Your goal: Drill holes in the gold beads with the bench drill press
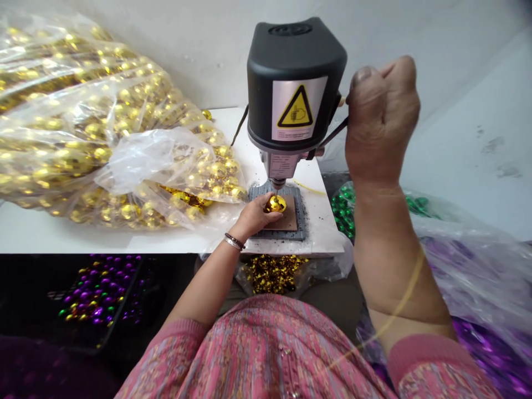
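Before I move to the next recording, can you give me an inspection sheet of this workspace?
Surface: white table; dark specks around the grey base.
Job's things: gold ball under the drill, over a brown board; cannot tell whether the bit has entered it.
Clutter: big clear bag of gold balls at left; gold pieces below the front edge.
Grips: left grip holds the ball; right grip is closed on the lever.
Cables: dark cord left of the drill; yellow strand, kind unclear.
Surroundings: pale wall; mixed-colour balls lower left; green balls and bagged purple items at right.
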Demonstrator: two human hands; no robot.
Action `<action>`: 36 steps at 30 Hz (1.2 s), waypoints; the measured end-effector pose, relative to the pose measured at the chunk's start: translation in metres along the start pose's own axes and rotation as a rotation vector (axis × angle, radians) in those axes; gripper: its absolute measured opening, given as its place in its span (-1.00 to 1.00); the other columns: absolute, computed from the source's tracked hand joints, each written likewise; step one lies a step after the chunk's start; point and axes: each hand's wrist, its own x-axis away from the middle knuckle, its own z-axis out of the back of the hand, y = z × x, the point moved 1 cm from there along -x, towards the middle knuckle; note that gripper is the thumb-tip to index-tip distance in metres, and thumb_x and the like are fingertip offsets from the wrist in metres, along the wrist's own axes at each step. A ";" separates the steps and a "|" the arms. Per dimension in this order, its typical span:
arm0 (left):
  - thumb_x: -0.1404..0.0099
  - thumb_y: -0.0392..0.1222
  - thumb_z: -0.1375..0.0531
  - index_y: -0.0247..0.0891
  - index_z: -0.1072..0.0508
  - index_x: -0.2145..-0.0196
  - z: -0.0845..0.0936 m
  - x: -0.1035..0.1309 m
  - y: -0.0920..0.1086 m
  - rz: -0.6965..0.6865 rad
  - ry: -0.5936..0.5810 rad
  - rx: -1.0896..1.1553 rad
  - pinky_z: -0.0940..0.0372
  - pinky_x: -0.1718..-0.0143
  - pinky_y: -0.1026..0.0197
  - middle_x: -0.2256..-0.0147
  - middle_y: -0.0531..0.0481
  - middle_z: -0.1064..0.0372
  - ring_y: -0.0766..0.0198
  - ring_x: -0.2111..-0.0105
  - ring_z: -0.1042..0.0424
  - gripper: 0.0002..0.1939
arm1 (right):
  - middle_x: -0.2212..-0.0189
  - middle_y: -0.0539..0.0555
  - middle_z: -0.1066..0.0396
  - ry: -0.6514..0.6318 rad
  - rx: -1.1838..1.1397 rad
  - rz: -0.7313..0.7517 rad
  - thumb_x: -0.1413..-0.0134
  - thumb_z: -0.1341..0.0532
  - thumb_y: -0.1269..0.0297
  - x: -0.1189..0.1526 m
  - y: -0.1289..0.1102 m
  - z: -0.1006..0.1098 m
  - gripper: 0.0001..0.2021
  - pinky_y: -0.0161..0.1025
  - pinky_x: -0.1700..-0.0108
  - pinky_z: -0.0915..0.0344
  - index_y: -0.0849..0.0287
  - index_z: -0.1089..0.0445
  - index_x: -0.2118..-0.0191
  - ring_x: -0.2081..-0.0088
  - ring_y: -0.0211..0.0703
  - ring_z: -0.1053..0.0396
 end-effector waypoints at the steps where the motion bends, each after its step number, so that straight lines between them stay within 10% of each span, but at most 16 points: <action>1: -0.15 -0.17 -0.45 -0.24 -0.45 -0.26 -0.001 0.000 -0.001 0.010 0.003 0.001 -0.42 0.05 0.13 0.02 -0.11 -0.60 0.10 0.12 -0.55 -0.28 | 0.51 -0.14 0.03 -0.001 0.012 0.088 -0.39 -0.08 0.21 0.008 0.003 0.004 -0.68 -0.40 0.25 -0.01 0.15 0.00 0.39 0.43 -0.50 0.00; 8: -0.14 -0.18 -0.47 -0.27 -0.44 -0.29 -0.004 -0.001 -0.005 0.001 0.034 0.001 -0.42 -0.01 0.09 0.00 -0.15 -0.60 0.07 0.08 -0.56 -0.24 | 0.50 -0.08 -0.09 0.018 0.257 0.534 -0.26 -0.10 0.34 0.066 0.020 0.029 -0.86 -0.36 0.35 -0.01 0.19 -0.18 0.35 0.45 -0.43 -0.03; 36: -0.17 -0.16 -0.41 -0.22 -0.49 -0.16 -0.006 0.000 -0.006 -0.052 -0.021 0.095 -0.42 0.04 0.14 0.07 -0.08 -0.60 0.10 0.10 -0.55 -0.41 | 0.48 -0.03 -0.21 0.151 0.136 0.512 -0.33 -0.05 0.26 0.125 0.065 0.010 -0.87 -0.29 0.32 -0.22 0.16 -0.20 0.28 0.42 -0.32 -0.26</action>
